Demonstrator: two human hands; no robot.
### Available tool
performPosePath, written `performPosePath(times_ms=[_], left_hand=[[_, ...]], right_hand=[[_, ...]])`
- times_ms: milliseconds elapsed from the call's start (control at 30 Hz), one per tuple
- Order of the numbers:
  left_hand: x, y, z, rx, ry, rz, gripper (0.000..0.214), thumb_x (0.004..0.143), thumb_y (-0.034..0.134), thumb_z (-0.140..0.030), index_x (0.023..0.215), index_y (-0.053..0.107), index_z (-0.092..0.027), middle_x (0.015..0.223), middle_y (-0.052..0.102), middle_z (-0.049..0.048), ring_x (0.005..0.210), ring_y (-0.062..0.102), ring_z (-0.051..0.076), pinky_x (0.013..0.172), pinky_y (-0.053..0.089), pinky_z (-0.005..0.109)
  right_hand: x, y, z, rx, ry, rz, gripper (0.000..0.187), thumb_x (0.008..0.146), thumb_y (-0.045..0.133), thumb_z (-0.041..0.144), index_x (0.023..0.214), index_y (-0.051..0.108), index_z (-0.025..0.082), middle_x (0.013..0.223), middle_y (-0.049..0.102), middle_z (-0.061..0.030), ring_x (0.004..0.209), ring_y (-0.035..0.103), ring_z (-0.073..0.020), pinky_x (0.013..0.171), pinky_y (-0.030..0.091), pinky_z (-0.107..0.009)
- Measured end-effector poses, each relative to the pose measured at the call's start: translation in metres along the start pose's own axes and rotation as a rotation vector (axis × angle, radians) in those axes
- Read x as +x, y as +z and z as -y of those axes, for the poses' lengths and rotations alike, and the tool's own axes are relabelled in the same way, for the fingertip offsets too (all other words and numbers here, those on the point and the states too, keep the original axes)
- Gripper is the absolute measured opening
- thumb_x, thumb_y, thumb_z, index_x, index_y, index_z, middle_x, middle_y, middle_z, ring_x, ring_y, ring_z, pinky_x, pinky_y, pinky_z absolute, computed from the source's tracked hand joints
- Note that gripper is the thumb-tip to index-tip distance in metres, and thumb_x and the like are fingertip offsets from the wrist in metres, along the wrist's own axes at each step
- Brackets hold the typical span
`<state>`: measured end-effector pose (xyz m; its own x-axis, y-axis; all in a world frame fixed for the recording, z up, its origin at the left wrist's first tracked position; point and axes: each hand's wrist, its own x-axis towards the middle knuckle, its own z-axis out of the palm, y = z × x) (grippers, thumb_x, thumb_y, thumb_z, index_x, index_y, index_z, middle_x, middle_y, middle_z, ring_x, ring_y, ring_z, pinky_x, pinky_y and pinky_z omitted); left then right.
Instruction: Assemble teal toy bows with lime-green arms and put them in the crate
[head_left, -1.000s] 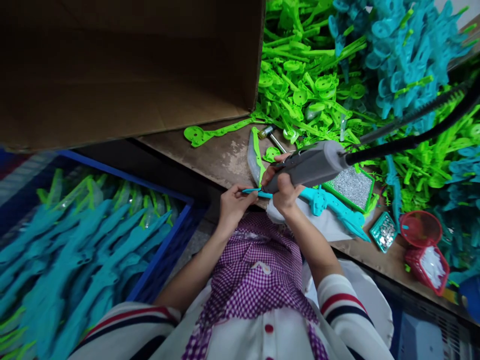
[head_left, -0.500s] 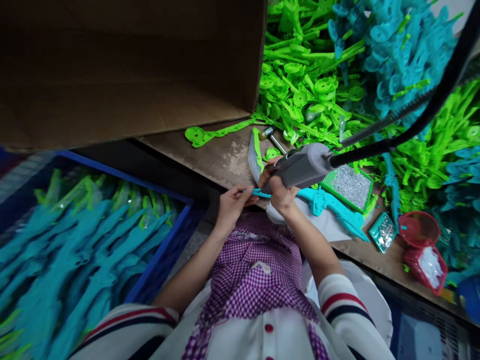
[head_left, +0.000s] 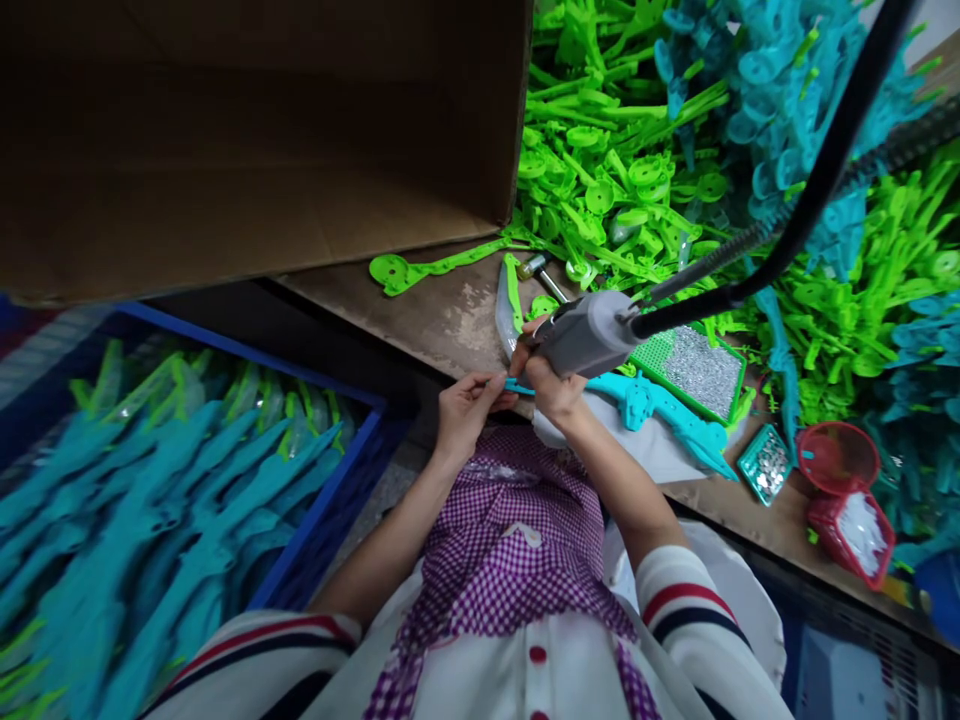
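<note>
My right hand [head_left: 551, 385] is wrapped round a grey power screwdriver [head_left: 585, 338] whose black cable [head_left: 810, 190] runs up to the right. Its tip rests on a long teal plastic toy part [head_left: 652, 405] lying across the front edge of the wooden bench [head_left: 457, 310]. My left hand [head_left: 466, 405] pinches the left end of that teal part, close against the tool's tip. A white cloth [head_left: 652, 450] lies under the part.
A large cardboard box [head_left: 247, 130] fills the upper left. A blue crate [head_left: 360, 440] of teal and green parts stands lower left. Heaps of green parts [head_left: 615, 170] and teal parts [head_left: 795, 90] cover the bench behind. Trays of small screws [head_left: 694, 365] and red cups [head_left: 840, 455] sit at right.
The screwdriver's rear has swung up and left, its cable rising toward vertical, while the tip stays at the teal part. My left hand has hardly moved.
</note>
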<state>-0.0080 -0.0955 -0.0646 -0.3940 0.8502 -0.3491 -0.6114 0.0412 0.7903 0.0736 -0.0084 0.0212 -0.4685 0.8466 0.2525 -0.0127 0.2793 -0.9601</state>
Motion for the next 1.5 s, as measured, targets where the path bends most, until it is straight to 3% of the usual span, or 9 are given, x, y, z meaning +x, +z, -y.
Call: performPosePath(times_ms=[167, 333, 433, 600, 733, 833, 1100, 1400, 1500], left_hand=[[0.001, -0.002, 0.009, 0.016, 0.04, -0.036, 0.05, 0.07, 0.085, -0.049, 0.105, 0.077, -0.013, 0.082, 0.078, 0.0069, 0.067, 0.075, 0.021, 0.069, 0.065, 0.034], [0.003, -0.004, 0.014, 0.09, 0.073, -0.107, 0.041, 0.07, 0.085, -0.043, 0.095, 0.077, -0.012, 0.076, 0.077, 0.0057, 0.064, 0.074, 0.021, 0.065, 0.063, 0.031], [0.005, -0.005, 0.012, 0.113, 0.055, -0.113, 0.04, 0.068, 0.086, -0.042, 0.094, 0.076, -0.012, 0.074, 0.077, 0.0051, 0.062, 0.073, 0.02, 0.063, 0.063, 0.031], [0.006, -0.009, -0.001, 0.134, -0.039, -0.07, 0.05, 0.069, 0.087, -0.044, 0.104, 0.076, -0.012, 0.079, 0.077, 0.0062, 0.067, 0.075, 0.019, 0.069, 0.064, 0.031], [0.009, -0.013, -0.011, 0.198, -0.036, -0.095, 0.048, 0.072, 0.084, -0.048, 0.102, 0.075, -0.012, 0.08, 0.077, 0.0065, 0.069, 0.075, 0.017, 0.069, 0.063, 0.026], [0.011, -0.017, -0.016, 0.246, -0.013, -0.135, 0.043, 0.074, 0.082, -0.05, 0.096, 0.074, -0.014, 0.075, 0.076, 0.0042, 0.065, 0.074, 0.016, 0.064, 0.062, 0.023], [0.026, -0.039, -0.032, 0.298, -0.218, -0.109, 0.05, 0.057, 0.093, -0.049, 0.079, 0.069, -0.012, 0.068, 0.076, 0.0071, 0.061, 0.074, 0.018, 0.059, 0.062, 0.022], [0.052, -0.039, -0.05, 0.503, -0.215, -0.052, 0.049, 0.058, 0.091, -0.056, 0.083, 0.071, -0.019, 0.062, 0.072, 0.0016, 0.05, 0.066, 0.015, 0.048, 0.056, 0.024], [0.047, -0.036, -0.056, 0.7, -0.029, -0.11, 0.036, 0.07, 0.083, -0.05, 0.09, 0.07, -0.023, 0.055, 0.061, -0.0055, 0.045, 0.052, 0.011, 0.043, 0.043, 0.02]], right_hand=[[0.002, -0.001, -0.005, -0.087, -0.01, -0.06, 0.03, 0.076, 0.073, 0.05, 0.07, 0.061, 0.023, 0.061, 0.057, 0.0027, 0.057, 0.058, -0.0127, 0.058, 0.054, -0.029], [0.006, 0.004, -0.02, -0.264, -0.044, -0.145, 0.042, 0.064, 0.083, 0.052, 0.056, 0.054, 0.023, 0.056, 0.054, 0.0033, 0.055, 0.054, -0.0139, 0.062, 0.054, -0.034], [0.006, 0.005, -0.015, -0.232, -0.032, -0.164, 0.045, 0.066, 0.079, 0.059, 0.058, 0.053, 0.023, 0.055, 0.052, 0.0037, 0.055, 0.053, -0.013, 0.06, 0.053, -0.032], [0.011, -0.013, 0.033, -0.008, -0.026, -0.329, 0.057, 0.076, 0.057, 0.079, 0.08, 0.061, 0.022, 0.058, 0.05, 0.0041, 0.047, 0.052, -0.0118, 0.047, 0.048, -0.028], [0.02, -0.044, 0.091, 0.046, -0.223, -0.681, 0.059, 0.083, 0.044, 0.08, 0.106, 0.057, 0.027, 0.058, 0.039, 0.0076, 0.041, 0.047, -0.01, 0.042, 0.04, -0.025], [0.016, -0.073, 0.11, 0.019, -0.357, -0.751, 0.047, 0.091, 0.04, 0.072, 0.111, 0.053, 0.031, 0.062, 0.038, 0.0069, 0.044, 0.048, -0.0097, 0.044, 0.04, -0.023], [-0.013, -0.146, 0.085, -0.083, -0.295, -0.833, 0.03, 0.088, 0.059, 0.052, 0.1, 0.065, 0.025, 0.059, 0.049, 0.0061, 0.043, 0.051, -0.0105, 0.042, 0.038, -0.023], [0.036, -0.208, 0.035, -0.226, -0.031, -0.714, 0.042, 0.083, 0.062, 0.059, 0.096, 0.069, 0.019, 0.059, 0.055, 0.004, 0.048, 0.053, -0.0109, 0.049, 0.043, -0.027], [0.05, -0.218, 0.018, -0.2, -0.063, -0.751, 0.046, 0.083, 0.06, 0.063, 0.092, 0.069, 0.019, 0.055, 0.052, 0.0049, 0.045, 0.051, -0.0104, 0.048, 0.043, -0.027]])
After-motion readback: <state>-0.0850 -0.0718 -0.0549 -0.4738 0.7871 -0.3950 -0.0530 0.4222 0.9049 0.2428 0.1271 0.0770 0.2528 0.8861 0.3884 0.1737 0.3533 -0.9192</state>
